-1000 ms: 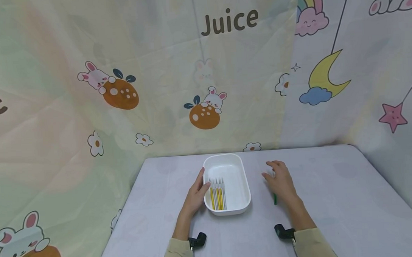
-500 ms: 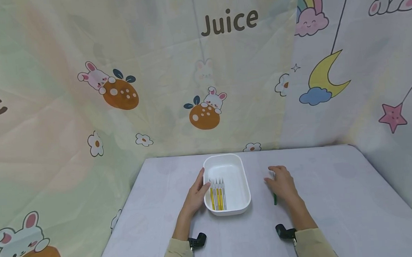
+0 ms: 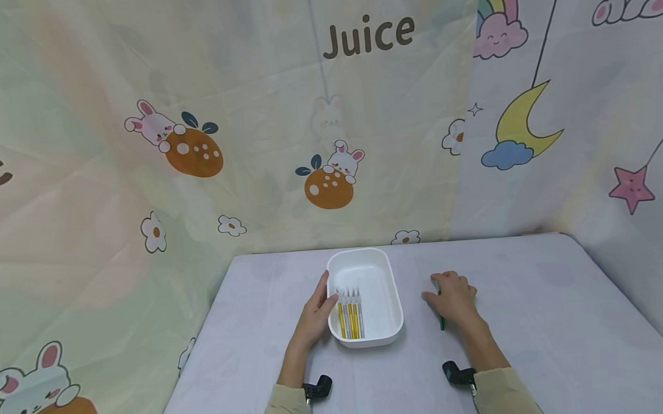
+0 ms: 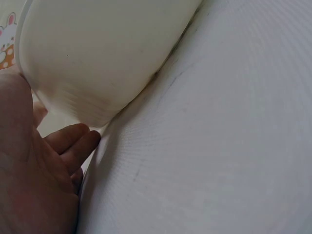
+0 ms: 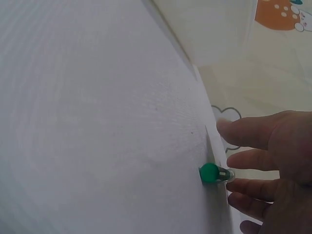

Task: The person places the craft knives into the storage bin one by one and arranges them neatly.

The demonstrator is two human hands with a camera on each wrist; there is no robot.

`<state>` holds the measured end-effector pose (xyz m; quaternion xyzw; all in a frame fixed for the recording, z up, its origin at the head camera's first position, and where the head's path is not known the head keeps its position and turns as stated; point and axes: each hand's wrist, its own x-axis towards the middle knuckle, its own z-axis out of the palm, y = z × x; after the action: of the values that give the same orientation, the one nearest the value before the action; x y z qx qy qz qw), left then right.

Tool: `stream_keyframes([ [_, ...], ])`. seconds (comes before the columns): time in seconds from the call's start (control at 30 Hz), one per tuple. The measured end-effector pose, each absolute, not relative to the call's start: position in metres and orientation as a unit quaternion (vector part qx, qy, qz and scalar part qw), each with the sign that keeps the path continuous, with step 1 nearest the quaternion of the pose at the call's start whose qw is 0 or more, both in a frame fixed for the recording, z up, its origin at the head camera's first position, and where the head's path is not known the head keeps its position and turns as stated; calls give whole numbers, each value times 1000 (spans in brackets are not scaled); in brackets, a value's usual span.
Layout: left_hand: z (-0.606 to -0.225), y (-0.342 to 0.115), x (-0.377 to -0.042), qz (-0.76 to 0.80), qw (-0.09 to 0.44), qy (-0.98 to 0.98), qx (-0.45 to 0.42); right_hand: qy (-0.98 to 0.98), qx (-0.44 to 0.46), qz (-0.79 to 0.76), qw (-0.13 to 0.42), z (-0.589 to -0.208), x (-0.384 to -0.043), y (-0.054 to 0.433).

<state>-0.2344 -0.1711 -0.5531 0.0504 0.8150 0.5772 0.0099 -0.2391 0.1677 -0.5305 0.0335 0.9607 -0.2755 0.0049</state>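
A white plastic tray stands on the table. Inside, along its left side, lie several slim yellow and silver pen-like sticks with pale tips. My left hand holds the tray's left side, thumb at the rim and fingers along the outer wall. To the right of the tray, my right hand hovers over a slim green pen-like stick lying on the table. In the right wrist view, the stick's round green end points at the camera, with the fingers spread out beyond it.
A pale cloth covers the table. Behind it and along both sides hangs a printed curtain with rabbits, a moon and flowers. Each wrist wears a black camera.
My right hand has come down and slightly toward me, lowering over the green stick. My left hand and the tray have stayed in place.
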Motion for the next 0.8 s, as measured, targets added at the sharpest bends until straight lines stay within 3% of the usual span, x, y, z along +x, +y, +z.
stream_keyframes([
  [0.4,-554,-171,-234,577,7,815,53,970,28,-240,3,-534,-240,166],
  [0.8,-554,-171,-234,573,6,818,53,925,5,-378,-30,-536,-242,177],
])
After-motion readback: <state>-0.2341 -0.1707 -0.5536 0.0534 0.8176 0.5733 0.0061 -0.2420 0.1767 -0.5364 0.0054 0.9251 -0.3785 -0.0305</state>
